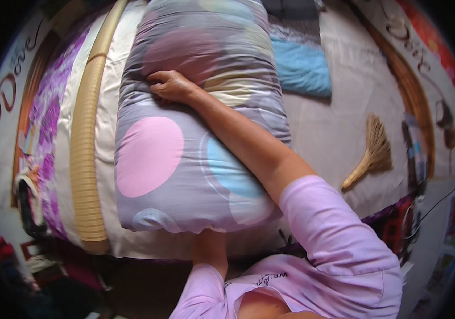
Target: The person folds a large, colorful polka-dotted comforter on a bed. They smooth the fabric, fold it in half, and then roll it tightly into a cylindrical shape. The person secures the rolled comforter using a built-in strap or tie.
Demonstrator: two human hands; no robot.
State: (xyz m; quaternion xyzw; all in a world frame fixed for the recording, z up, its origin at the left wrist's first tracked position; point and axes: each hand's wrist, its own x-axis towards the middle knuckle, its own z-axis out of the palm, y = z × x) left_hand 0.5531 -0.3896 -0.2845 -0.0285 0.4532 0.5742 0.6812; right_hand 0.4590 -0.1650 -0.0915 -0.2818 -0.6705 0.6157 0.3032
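A thick folded quilt point(195, 159), grey with pink, blue and yellow circles, lies lengthwise on the bed before me. My right hand point(173, 85) is on top of it, left of its middle, with bent fingers gripping the creased cover. The right forearm crosses the quilt diagonally. My left forearm goes in beneath the quilt's near end, so my left hand is hidden under it. Beneath everything spreads a pale beige bed sheet point(331, 131).
Left of the quilt lies a rolled woven mat point(88, 159), beside purple floral fabric point(50, 119). To the right are a blue folded cloth point(303, 69), a dark folded textile point(295, 12) and a straw hand brush point(375, 149). Wooden edges point(415, 95) flank the bed.
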